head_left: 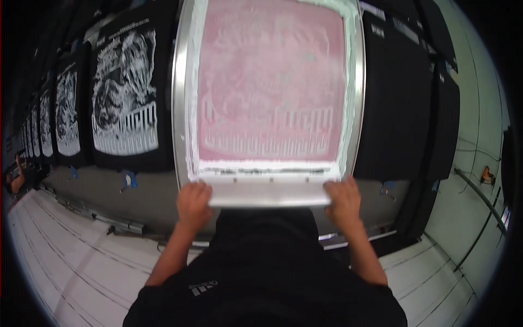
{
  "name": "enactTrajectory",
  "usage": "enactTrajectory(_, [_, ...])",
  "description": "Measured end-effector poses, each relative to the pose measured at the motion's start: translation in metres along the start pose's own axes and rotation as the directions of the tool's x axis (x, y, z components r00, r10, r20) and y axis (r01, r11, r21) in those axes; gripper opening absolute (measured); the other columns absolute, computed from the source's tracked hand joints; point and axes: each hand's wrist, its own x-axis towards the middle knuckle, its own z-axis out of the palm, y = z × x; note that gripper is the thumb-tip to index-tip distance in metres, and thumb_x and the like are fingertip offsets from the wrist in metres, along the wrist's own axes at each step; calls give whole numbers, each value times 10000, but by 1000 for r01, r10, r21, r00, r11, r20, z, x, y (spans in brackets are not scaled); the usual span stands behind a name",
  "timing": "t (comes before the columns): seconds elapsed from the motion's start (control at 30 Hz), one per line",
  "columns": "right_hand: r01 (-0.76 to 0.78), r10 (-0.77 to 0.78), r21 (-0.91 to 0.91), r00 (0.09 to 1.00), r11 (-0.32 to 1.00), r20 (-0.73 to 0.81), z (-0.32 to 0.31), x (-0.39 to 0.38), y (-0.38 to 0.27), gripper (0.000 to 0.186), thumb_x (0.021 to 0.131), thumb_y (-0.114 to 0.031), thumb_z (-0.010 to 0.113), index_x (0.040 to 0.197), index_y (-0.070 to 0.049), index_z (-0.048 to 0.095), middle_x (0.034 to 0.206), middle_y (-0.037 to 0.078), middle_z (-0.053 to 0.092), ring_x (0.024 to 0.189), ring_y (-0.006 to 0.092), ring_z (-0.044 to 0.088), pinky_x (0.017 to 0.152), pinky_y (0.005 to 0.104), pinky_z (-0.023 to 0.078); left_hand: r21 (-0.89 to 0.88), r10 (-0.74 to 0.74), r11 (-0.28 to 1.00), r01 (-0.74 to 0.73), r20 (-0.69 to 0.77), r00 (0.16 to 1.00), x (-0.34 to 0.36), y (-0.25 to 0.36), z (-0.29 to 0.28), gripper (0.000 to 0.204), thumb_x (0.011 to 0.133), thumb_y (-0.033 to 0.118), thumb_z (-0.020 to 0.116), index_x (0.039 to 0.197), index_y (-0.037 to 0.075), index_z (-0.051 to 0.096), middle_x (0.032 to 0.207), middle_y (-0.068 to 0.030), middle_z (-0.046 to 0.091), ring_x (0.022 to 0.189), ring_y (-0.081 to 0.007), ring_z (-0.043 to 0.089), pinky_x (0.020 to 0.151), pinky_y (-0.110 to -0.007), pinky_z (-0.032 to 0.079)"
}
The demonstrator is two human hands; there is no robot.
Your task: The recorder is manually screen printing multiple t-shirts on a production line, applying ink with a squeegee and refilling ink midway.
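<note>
A long print table is running through a workshop with a pale planked floor (pixel 81 272), and black shirts are lying along it in a row: those to the left (pixel 124 87) are carrying a white printed design, those to the right (pixel 395 98) are showing plain black. Between them a screen frame (pixel 178 98) with a metal rim and pink mesh (pixel 271 82) is lying flat over one shirt position, the same design showing faintly in the mesh. At its near end a wide white squeegee (pixel 269 192) is sitting across the frame, with white ink streaking the mesh just beyond it. The left hand (pixel 193 203) is gripping the squeegee's left end, fingers curled together over its top edge, and the right hand (pixel 342 200) is clamping the right end the same way. The squeegee is looking stiff and fairly light, but slick wherever ink has spread, so the two clean outer ends are seeming the soundest places to hold, with even pressure from both sides. The mesh is looking taut and easily damaged; the metal rim is the part fit for lifting.
</note>
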Motion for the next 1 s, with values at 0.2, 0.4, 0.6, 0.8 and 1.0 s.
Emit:
enactTrajectory(0.2, [51,-72,-104,976,993,-206,-31,151,53,449,564,5,668,1001,-97,679,915,74,695,879,306,627,1076,517,402,139,78,988,-66,-81,994,173,-66,6,288,556,-9,654,832,68,627,806,-76,632,792,-286,619,691,-403,523])
enactTrajectory(0.4, [-59,7,-260,980,964,-198,-98,343,111,466,672,-69,631,1128,-144,695,902,172,682,903,375,643,810,461,526,251,-31,967,48,-73,997,385,-127,-4,244,710,209,745,945,153,705,838,-128,691,837,-354,667,744,-459,537])
enactTrajectory(0.6, [-38,20,-249,997,968,-73,-158,449,144,440,695,-123,614,1122,-150,715,1054,172,700,1009,360,656,902,417,521,253,-7,968,1,19,1000,488,-145,-31,331,720,358,782,980,160,725,886,-129,719,875,-338,683,789,-439,542])
enactTrajectory(0.8, [-10,3,-125,999,992,-53,-205,467,127,446,647,-144,644,1083,-104,729,994,198,709,957,379,671,889,405,530,399,271,917,29,-673,688,441,-116,-66,519,742,339,815,1162,94,632,1077,-161,649,950,-365,627,840,-429,512])
enactTrajectory(1.0, [-2,-5,-124,998,992,-57,-205,494,138,477,611,-127,690,1076,-28,723,1002,220,711,941,360,688,913,383,514,-288,-59,869,402,746,663,171,-14,-7,345,972,353,566,1076,43,677,994,-185,690,943,-326,660,842,-436,498])
